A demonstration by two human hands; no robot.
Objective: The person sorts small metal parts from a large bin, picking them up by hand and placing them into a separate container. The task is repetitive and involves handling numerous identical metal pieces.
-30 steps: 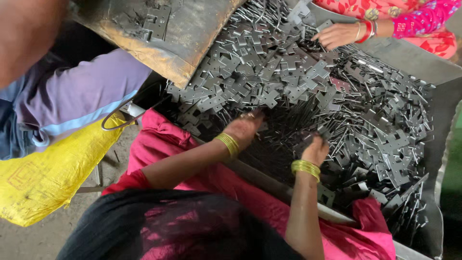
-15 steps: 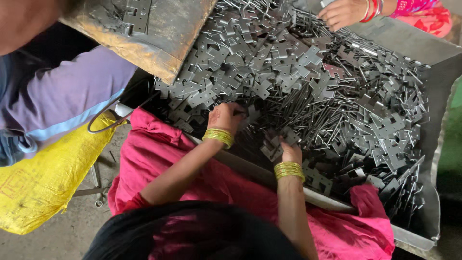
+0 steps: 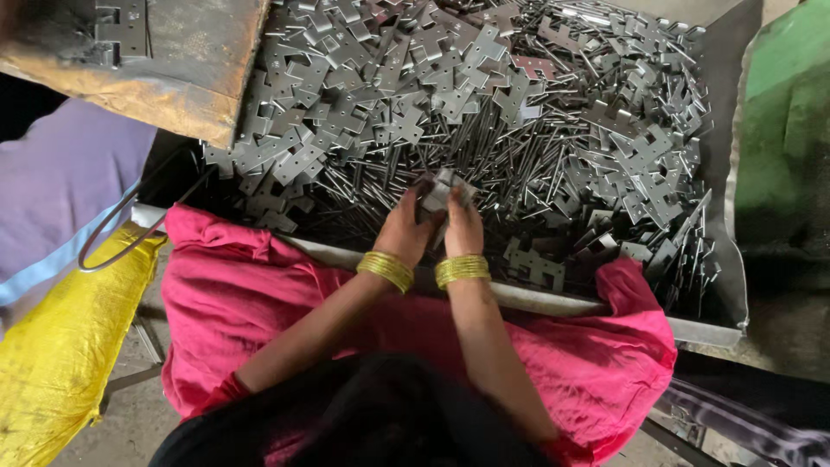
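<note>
I see two hands together: left hand [image 3: 406, 232], right hand [image 3: 462, 227] both clamped on one metal plate [image 3: 443, 188]; tray [image 3: 722, 268] heap uncountable; two bangle stacks.

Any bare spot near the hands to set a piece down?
The tray is packed with metal plates and pins. Freer spots: the pink cloth left of the left hand, and the wooden board. The right hand sits among parts.
</note>
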